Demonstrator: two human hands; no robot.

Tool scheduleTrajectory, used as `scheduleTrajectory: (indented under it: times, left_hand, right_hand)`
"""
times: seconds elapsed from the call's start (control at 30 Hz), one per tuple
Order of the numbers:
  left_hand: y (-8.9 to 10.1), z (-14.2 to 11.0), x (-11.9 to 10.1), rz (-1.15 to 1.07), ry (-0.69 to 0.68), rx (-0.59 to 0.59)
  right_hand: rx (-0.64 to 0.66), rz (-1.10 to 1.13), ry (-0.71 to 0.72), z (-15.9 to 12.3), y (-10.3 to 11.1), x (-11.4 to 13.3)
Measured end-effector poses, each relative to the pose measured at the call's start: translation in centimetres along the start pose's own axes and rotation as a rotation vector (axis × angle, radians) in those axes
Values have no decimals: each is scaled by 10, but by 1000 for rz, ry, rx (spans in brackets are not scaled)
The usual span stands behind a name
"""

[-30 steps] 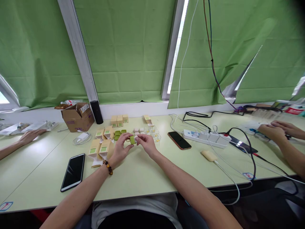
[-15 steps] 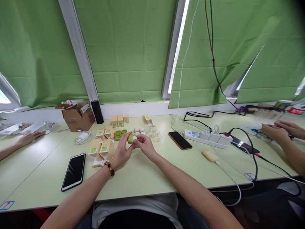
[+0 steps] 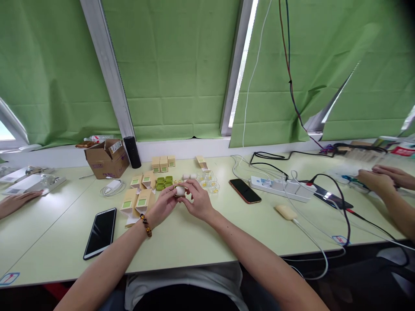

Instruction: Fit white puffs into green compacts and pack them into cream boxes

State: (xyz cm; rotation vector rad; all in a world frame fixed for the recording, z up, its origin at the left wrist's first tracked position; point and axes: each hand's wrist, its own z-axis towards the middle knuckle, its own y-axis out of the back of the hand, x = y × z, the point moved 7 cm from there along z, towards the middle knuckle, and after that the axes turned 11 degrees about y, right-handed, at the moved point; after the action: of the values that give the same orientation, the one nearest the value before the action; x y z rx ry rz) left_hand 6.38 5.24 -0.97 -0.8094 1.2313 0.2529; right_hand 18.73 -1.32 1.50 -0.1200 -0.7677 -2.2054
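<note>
Between my two hands is a small green container with a rounded white piece (image 3: pixel 180 191) in its opening, its white side turned up toward me. My left hand (image 3: pixel 165 201) pinches it from the left, while the fingers and thumb of my right hand (image 3: pixel 198 199) close on its right side. Just behind my hands lie several green square cups (image 3: pixel 164 182), white cylinders (image 3: pixel 189 176) partly hidden by my right fingers, and a clear tray (image 3: pixel 210 181) with yellow bits in its cells. Small tan cardboard boxes (image 3: pixel 145 201), some with flaps open, stand left of my left hand.
A black phone (image 3: pixel 100 233) lies at left, another phone (image 3: pixel 245 191) at right near a white power strip (image 3: pixel 282 188) with tangled cables. A cardboard carton (image 3: pixel 106 160) and black cylinder (image 3: pixel 132 152) stand at the back. Other people's hands (image 3: pixel 379 181) (image 3: pixel 21 203) work at both sides.
My hands have turned the green container so its white side faces up toward me. At far left, the other person's hand and the white boxes have shifted toward the left.
</note>
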Motion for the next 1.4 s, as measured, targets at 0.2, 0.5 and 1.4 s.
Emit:
scheduleTrajectory:
  times: [0.2,0.5,1.4]
  left_hand:
    - [-3,1,7,-49,36,22]
    - [2,4,9,-4,-14,-42]
    - [-1,5,13,211,-118,-61]
  right_hand:
    - [36,-26,25,-1,-5,0]
    - [24,-48,116,0,-6,3]
    - [12,-303,361,0,-3,17]
